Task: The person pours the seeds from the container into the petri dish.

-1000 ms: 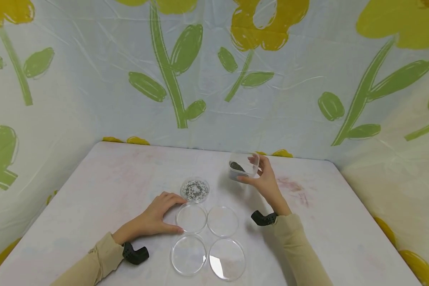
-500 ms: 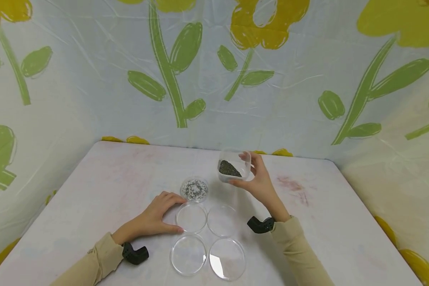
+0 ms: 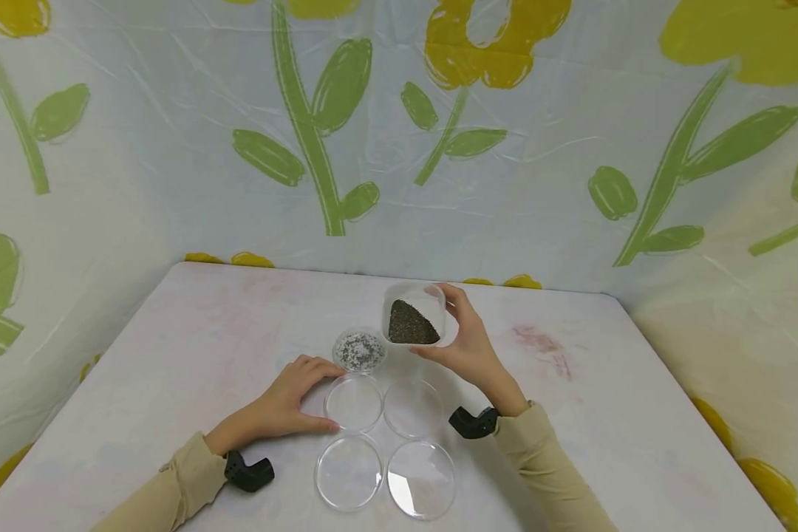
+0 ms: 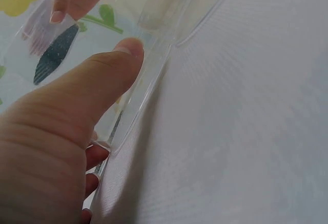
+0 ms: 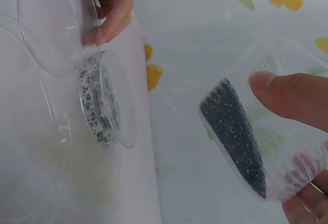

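Leftmost, the person's left hand (image 3: 291,399) has stayed put, thumb and fingers bent round the left rim of the far-left clear, round plastic dish (image 3: 355,403). Just beyond its fingertips stands a shallow, clear, round dish (image 3: 380,362) spread with white and dark granules (image 3: 359,352). Near it lies the near-left clear round dish (image 3: 349,473).

Next comes the change: the clear, square-cornered plastic container (image 3: 423,304) has been carried leftward over the last second and tipped further, its mouth turned more toward the head camera. Its dark, fine grains (image 3: 408,326) now bank into one corner. That puts the container just beside the speckled dish, raised off the table; no grains show falling.

Below it in the head view are the far-right clear round dish (image 3: 413,410) and the near-right one (image 3: 422,480), apparently bare. The right hand (image 3: 472,347) is clamped on the container's right side, thumb in front.

The black wrist camera (image 3: 475,422) hangs near the far-right dish, and the left hand's fingertips crowd the speckled dish's near edge.
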Demonstrator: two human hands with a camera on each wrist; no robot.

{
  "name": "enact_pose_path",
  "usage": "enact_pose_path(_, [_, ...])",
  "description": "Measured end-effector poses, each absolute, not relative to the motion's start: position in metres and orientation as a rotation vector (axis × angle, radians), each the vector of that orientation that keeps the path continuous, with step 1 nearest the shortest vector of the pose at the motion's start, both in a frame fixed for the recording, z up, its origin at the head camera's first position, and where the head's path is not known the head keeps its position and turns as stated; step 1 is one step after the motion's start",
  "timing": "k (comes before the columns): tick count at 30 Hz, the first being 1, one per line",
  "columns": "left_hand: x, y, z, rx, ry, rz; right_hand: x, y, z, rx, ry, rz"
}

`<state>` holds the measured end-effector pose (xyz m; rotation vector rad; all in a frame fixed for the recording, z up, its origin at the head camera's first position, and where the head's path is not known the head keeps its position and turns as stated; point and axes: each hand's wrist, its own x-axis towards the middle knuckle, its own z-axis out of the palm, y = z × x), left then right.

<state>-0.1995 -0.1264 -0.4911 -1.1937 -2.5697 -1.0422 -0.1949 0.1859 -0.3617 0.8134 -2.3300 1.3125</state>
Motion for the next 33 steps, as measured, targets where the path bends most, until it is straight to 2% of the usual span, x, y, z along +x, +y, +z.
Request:
enact_pose_path(11, [-0.199,-0.127,-0.488,-1.195,-2.57,-1.05,-0.193,0.176,-0.362,1.114,-2.18,1.199])
enact_pose_path(18, [-0.199,-0.127,-0.49,-1.207,-2.558,-1.041,-0.189,0.171,-0.363,1.142,-2.2,1.092])
enact_pose_path(25, [-0.2,-0.128,-0.491,-1.211,-2.55,-1.056,-0.211,0.177,-0.398,1.172,-2.273,1.038])
enact_pose_path(33, [-0.2,-0.129,-0.492,-1.204,-2.547,-1.056,-0.209,0.173,-0.401,1.227,-2.273,0.91])
